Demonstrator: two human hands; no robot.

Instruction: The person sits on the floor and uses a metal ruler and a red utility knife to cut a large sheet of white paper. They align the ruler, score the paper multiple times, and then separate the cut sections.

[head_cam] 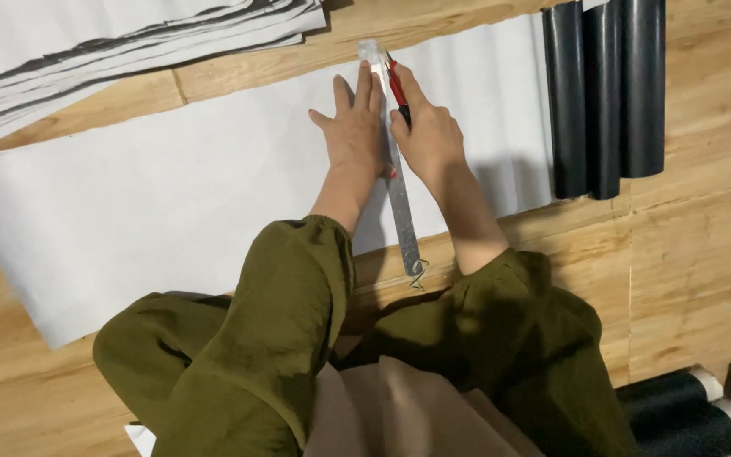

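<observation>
So the biggest thing here is the wooden tabletop [704, 254], light plank boards, taking up pretty much the whole view. Spread across it is a long white sheet of paper [154, 203], lying flat and running at a slight angle from the lower left up toward the right. At the top left there's a stack of more white sheets [86, 51] with dark edges, fanned out a bit, just apart from the big sheet. On the right, three black rolls [607, 93] lie side by side, their lower ends overlapping the sheet's right end. Two more dark rolls with white ends [687, 415] sit at the bottom right corner.

The person's wearing olive green sleeves [281, 338], both arms reaching forward over the paper.

A long metal ruler [398, 182] lies across the sheet, near end sticking out past the paper's near edge onto the wood. The left hand [353, 127] is spread flat with fingers open, pressing down on the ruler's left side and the paper. The right hand [429, 140] is closed around a red-handled cutting knife [398, 91], held right against the ruler's right edge near its far end.
</observation>
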